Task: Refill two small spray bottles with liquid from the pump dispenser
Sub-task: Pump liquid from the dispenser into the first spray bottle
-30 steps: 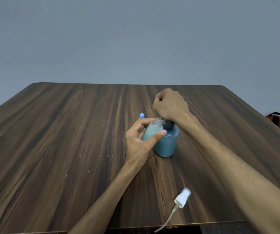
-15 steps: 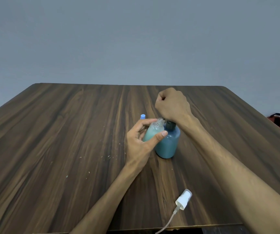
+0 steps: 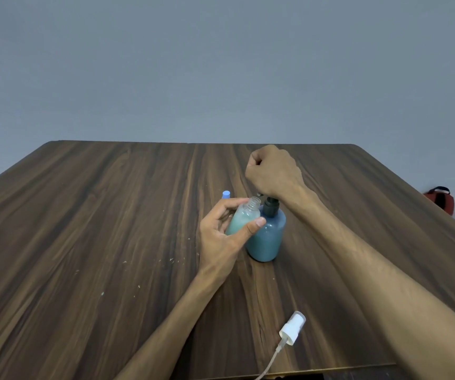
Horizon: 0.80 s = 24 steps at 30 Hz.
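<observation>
Left fingers: the left hand (image 3: 221, 237) was curled round the small clear spray bottle with pale teal liquid (image 3: 244, 219), thumb (image 3: 253, 225) across its near side and the other fingers wrapped over its far left side, gripping it with its cap off.
Right fingers: the right hand (image 3: 274, 171) was balled into a fist above the pump, its underside over the dark pump head (image 3: 271, 205). Whether it was pressing or just touching I could not tell, since the hand hid the contact.
Key relation: the small bottle's open threaded neck (image 3: 254, 202) sat just left of the pump head and just beside it, at about the same height. The spout itself was mostly hidden, so I could not tell if it reached over the mouth.
Bottle axis: near upright, tilted slightly so the mouth leaned up and to the right, toward the pump.
Fill level: judged mostly full, liquid up to near the shoulder.
Dispenser: the round blue translucent pump dispenser bottle (image 3: 267, 239) stood upright on the dark wood-grain tabletop (image 3: 84, 242), touching or nearly touching the small bottle's right side.
Nearer hand: the left hand was nearer to the camera, the right farther.
Second bottle: only a light blue cap (image 3: 226, 193) showed beyond the left fingers.
Loose part: the white spray head with dip tube (image 3: 292, 329) lay at the near edge, well apart.
</observation>
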Each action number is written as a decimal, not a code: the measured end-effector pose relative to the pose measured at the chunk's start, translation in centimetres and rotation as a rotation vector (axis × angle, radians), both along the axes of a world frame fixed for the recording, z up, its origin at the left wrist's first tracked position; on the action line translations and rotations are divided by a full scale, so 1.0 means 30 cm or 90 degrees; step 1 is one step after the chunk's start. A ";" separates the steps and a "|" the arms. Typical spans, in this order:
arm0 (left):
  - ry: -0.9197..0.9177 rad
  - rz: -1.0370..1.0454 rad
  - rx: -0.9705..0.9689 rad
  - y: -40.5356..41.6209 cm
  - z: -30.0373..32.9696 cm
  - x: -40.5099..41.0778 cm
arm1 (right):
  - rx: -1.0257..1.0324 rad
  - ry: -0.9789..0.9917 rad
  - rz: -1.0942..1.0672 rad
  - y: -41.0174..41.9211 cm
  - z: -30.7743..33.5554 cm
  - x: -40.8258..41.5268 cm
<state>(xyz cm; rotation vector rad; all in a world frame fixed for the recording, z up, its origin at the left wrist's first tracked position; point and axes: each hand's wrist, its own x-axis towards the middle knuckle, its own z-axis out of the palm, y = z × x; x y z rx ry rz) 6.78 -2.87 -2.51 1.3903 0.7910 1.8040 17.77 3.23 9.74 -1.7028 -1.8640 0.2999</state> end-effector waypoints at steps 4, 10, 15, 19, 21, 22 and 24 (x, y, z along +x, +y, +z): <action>0.003 0.001 0.002 0.002 0.004 0.005 | -0.001 -0.007 -0.015 -0.005 -0.007 0.004; -0.008 0.005 -0.009 -0.004 -0.002 0.003 | -0.014 0.009 -0.006 -0.004 0.005 0.002; -0.002 0.006 -0.007 0.004 0.003 0.004 | -0.009 -0.012 -0.007 -0.007 -0.014 -0.006; 0.000 0.007 -0.014 0.003 -0.002 0.002 | 0.005 0.004 -0.012 -0.004 0.005 0.001; 0.001 0.004 -0.010 0.004 0.001 0.004 | 0.019 0.023 -0.019 0.003 0.010 0.010; 0.002 0.002 -0.008 0.005 0.003 0.004 | 0.015 0.019 -0.021 0.002 0.004 0.009; 0.001 0.003 -0.005 0.006 0.003 0.004 | -0.002 -0.003 -0.021 -0.002 -0.015 0.001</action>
